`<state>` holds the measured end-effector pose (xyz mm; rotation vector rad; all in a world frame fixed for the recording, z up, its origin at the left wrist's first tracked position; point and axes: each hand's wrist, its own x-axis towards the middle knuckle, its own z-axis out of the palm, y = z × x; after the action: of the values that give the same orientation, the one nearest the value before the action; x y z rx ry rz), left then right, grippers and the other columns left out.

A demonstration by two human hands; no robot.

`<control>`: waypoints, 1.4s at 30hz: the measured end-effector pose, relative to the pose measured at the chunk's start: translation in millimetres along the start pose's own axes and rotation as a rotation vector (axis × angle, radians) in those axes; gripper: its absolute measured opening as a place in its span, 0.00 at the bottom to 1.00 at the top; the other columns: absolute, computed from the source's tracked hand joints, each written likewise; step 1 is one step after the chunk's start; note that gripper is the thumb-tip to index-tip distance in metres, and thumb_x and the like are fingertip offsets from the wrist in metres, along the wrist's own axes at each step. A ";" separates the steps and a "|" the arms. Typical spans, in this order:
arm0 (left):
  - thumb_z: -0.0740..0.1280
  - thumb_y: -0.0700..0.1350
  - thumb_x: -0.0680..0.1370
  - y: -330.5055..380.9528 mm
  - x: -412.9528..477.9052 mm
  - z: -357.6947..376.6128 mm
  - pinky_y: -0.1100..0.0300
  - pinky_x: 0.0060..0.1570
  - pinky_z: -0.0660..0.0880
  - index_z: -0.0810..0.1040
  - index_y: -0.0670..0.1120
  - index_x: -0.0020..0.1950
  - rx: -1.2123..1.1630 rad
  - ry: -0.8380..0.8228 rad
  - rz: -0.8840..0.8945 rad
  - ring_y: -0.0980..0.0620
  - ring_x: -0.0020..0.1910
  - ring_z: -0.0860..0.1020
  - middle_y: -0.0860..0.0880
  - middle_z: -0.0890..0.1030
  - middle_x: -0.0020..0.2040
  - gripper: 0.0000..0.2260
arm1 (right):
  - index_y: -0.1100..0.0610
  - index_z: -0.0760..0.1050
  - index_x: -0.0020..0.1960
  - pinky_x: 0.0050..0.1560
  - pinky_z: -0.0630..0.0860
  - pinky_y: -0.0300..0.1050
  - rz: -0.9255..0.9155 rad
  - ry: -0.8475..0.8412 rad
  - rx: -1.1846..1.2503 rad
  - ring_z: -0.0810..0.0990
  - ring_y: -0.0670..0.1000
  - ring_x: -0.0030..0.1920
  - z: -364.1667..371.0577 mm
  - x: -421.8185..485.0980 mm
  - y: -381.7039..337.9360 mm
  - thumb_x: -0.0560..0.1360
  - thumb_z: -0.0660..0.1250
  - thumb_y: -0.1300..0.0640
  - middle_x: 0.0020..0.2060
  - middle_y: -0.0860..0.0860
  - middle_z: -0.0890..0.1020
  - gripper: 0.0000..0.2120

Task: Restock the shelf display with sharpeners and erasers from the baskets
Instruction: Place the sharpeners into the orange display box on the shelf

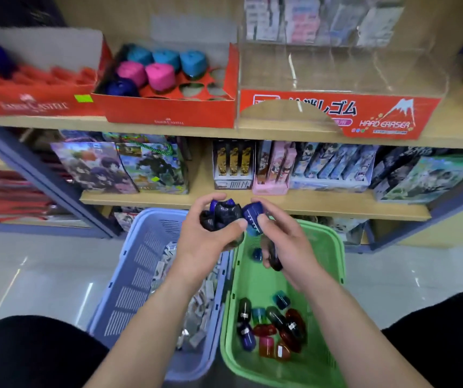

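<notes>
My left hand (205,245) grips a bunch of dark blue sharpeners (223,215) above the two baskets. My right hand (286,247) pinches one blue sharpener (253,215) right beside that bunch and curls its lower fingers round another dark one (274,257). The green basket (328,278) below holds several red, blue, teal and dark sharpeners (275,329). The lilac basket (129,275) to its left holds several wrapped erasers (199,312). On the upper shelf, a red display box (168,113) carries teal, pink and blue sharpeners (154,70) with open holes on its right.
A clear eraser display (342,110) labelled "Hard Eraser" stands right of the red box. Another red box (31,102) sits at the left. The lower shelf (252,201) holds printed boxes and packets. My dark-clothed knees frame the baskets on a shiny floor.
</notes>
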<state>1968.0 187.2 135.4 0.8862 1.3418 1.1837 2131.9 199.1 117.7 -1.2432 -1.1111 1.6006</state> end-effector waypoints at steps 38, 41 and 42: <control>0.81 0.34 0.67 89.9 -22.6 -86.7 0.70 0.49 0.75 0.78 0.53 0.60 0.164 0.022 0.415 0.57 0.49 0.82 0.57 0.82 0.51 0.26 | 0.46 0.82 0.56 0.51 0.80 0.51 -0.360 -0.246 -0.710 0.83 0.51 0.46 77.4 30.9 -121.3 0.65 0.77 0.56 0.46 0.44 0.86 0.20; 0.81 0.39 0.66 94.4 -22.9 -93.5 0.70 0.50 0.74 0.78 0.53 0.60 0.176 0.026 0.437 0.57 0.51 0.81 0.57 0.82 0.52 0.26 | 0.45 0.82 0.52 0.51 0.79 0.51 -0.380 -0.267 -0.727 0.82 0.50 0.43 86.1 31.4 -132.0 0.65 0.79 0.56 0.44 0.44 0.86 0.17; 0.81 0.37 0.66 96.2 -22.2 -96.6 0.71 0.50 0.74 0.78 0.53 0.60 0.176 0.033 0.440 0.57 0.51 0.81 0.57 0.82 0.53 0.26 | 0.43 0.82 0.51 0.49 0.78 0.49 -0.386 -0.278 -0.734 0.81 0.46 0.40 88.9 32.5 -135.7 0.65 0.79 0.56 0.43 0.43 0.86 0.16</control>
<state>1864.6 172.2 225.7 1.3423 1.3301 1.4314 2049.3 254.5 249.9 -1.1481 -2.0971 1.1120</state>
